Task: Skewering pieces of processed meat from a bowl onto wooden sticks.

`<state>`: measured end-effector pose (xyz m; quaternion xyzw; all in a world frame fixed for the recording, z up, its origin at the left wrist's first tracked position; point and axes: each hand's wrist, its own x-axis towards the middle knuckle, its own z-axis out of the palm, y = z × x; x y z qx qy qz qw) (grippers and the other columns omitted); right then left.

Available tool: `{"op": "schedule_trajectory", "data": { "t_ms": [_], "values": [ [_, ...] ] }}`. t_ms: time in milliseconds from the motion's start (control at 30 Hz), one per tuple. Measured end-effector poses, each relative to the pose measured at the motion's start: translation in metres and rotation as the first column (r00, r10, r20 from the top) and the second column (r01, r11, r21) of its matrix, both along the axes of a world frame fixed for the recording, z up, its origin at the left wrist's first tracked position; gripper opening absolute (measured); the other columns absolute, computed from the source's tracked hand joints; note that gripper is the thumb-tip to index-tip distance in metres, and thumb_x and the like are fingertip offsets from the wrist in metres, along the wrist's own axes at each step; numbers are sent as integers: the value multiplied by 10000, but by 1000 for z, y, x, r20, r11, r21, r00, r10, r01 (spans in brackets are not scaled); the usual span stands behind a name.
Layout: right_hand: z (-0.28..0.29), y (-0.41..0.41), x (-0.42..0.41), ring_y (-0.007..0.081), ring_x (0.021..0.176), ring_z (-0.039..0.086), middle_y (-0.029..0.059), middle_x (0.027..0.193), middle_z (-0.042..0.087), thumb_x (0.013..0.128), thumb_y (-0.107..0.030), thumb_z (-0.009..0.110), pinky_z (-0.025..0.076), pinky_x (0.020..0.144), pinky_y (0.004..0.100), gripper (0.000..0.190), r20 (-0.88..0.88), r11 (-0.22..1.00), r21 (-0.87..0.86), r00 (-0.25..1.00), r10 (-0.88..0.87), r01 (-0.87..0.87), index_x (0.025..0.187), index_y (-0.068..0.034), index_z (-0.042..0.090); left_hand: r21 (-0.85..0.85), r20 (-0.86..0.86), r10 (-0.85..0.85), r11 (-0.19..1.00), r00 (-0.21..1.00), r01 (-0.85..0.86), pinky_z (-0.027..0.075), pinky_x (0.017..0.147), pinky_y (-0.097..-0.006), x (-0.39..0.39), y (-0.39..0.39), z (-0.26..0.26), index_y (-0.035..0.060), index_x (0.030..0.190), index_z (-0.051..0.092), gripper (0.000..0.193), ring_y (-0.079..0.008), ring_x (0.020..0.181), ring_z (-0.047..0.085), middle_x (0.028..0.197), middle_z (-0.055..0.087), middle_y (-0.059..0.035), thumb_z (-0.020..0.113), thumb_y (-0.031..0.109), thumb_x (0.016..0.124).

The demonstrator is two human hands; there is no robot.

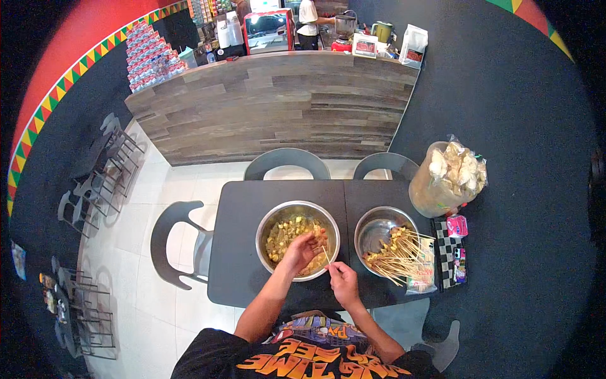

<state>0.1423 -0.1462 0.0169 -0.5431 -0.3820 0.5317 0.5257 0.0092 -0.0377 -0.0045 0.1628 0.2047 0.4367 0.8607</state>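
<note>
A steel bowl of marinated meat chunks (259, 237) stands on the dark table before me. Over its right side is my left hand (302, 251), its fingers curled around a small piece of meat at the tip of a skewer. My right hand (343, 279), near the bowl's lower right rim, pinches the thin wooden skewer (326, 255) by its lower part. To the right, a second steel bowl (371, 232) holds many skewers threaded with meat (395, 251), their bare ends pointing to the lower right. A plastic packet of bamboo skewers (423, 280) lies beside that bowl.
A large clear container of bagged crackers (428, 189) stands at the table's back right. Below it are a checkered tray (445, 279) and a pink packet (457, 226). Grey chairs (165, 246) surround the dark table (232, 284). A person (308, 23) stands behind the wood-clad counter (274, 104).
</note>
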Motion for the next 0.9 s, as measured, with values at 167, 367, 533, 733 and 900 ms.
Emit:
{"op": "schedule_trajectory", "data": {
  "t_ms": [167,367,533,733,900],
  "values": [
    [-1,4,0,-1,473,337,-67,566,435,885,-137,523,250,422,178,152,157,993,89,984,-88,75,858,-4,591,102,-272,113,991,956,-89,489,753,-308,1,-4,9,-26,1049,568,258,-179,872,595,976,618,-124,571,130,845],
    [0,4,-6,-13,496,356,-59,594,477,856,-102,565,259,433,180,127,283,980,168,948,-148,103,846,22,588,207,-423,205,970,882,-126,487,708,-264,6,-1,11,-31,958,604,194,-133,777,602,881,635,-90,637,64,793],
    [-2,4,-7,-10,490,362,-57,577,478,852,-91,572,260,428,179,119,267,976,195,952,-148,97,846,27,586,197,-354,196,971,914,-132,483,747,-276,8,-1,15,-21,970,601,188,-145,809,605,898,633,-94,622,64,804],
    [-4,2,1,-1,437,342,-63,540,445,873,-120,547,257,396,186,130,-11,995,83,998,-57,58,883,-2,600,144,-138,116,985,984,-96,476,778,-301,4,-1,20,-11,966,597,152,-167,845,597,931,626,-100,574,56,831],
    [-1,0,4,5,420,341,-64,525,431,885,-145,529,255,382,191,156,-32,1000,28,999,-12,13,904,-12,608,169,-133,150,977,980,-126,470,758,-292,6,2,14,-7,942,600,130,-165,832,591,912,627,-88,571,57,832]
  ]
}}
